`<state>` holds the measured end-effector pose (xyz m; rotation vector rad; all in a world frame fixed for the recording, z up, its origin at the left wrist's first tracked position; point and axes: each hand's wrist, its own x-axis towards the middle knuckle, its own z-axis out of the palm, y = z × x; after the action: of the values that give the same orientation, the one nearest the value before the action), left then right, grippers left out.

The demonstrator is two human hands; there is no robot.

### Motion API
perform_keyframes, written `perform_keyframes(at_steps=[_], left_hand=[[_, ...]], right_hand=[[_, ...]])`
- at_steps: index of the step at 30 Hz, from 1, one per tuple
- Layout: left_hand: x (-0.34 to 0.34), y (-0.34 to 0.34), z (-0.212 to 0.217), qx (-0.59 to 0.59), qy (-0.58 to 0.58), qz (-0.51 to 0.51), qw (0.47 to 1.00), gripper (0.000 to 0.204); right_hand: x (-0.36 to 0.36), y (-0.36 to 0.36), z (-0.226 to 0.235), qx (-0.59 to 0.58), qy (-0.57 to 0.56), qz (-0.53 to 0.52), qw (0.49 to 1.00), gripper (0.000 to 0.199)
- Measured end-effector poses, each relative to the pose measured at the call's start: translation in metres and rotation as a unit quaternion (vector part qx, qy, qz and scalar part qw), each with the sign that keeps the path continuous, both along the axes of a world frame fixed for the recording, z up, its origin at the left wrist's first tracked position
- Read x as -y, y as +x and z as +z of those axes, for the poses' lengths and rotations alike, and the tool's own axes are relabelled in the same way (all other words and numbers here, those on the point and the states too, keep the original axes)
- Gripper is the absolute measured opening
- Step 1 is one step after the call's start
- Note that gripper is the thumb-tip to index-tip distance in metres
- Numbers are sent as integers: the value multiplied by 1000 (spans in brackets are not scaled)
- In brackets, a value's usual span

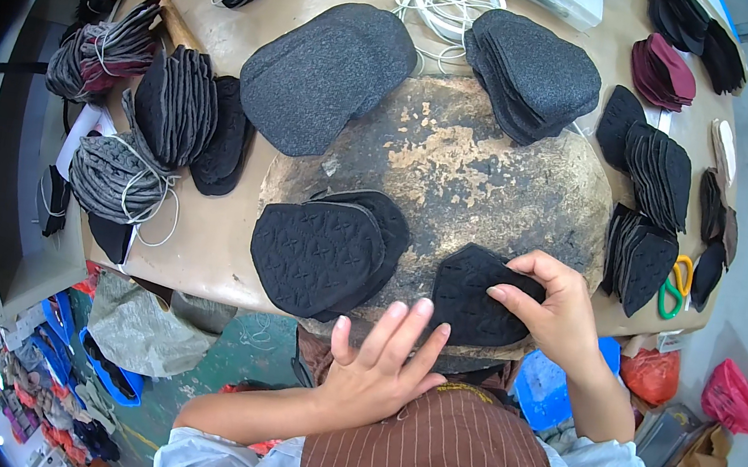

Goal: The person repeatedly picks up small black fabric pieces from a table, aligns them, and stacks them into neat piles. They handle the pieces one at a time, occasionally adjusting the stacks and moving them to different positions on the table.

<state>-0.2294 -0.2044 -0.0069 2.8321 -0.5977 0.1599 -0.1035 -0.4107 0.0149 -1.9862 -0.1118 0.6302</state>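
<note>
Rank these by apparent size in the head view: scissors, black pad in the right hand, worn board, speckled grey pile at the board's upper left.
1. Worn board
2. Speckled grey pile
3. Black pad, partly covered by the right hand
4. Scissors

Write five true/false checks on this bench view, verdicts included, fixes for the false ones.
1. The right hand pinches a black quilted piece between thumb and fingers. True.

2. The left hand is gripping the black quilted stack. False: its fingers are spread and it holds nothing.

3. The scissors with green and yellow handles lie toward the right side of the table. True.

4. The coil of white cord lies between the two hands. False: it lies toward the table's far side, beyond both hands.

5. The maroon stack is on the right half of the table. True.
</note>
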Motion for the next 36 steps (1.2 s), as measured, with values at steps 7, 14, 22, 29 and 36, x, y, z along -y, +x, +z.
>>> perform_keyframes(at_steps=[7,14,22,29,36], left_hand=[[0,34,14,-90,-8,-119,989,44],[27,82,26,-150,-116,-19,982,47],[-31,69,62,-205,-521,186,808,69],[-63,120,61,122,-78,124,982,53],[15,248,40,15,-27,-134,991,36]], right_hand=[[1,-4,12,75,-91,14,993,20],[15,9,24,49,-206,69,975,22],[54,-20,26,162,81,30,983,29],[80,-29,22,146,103,-181,967,15],[84,-37,45,272,9,-39,962,8]])
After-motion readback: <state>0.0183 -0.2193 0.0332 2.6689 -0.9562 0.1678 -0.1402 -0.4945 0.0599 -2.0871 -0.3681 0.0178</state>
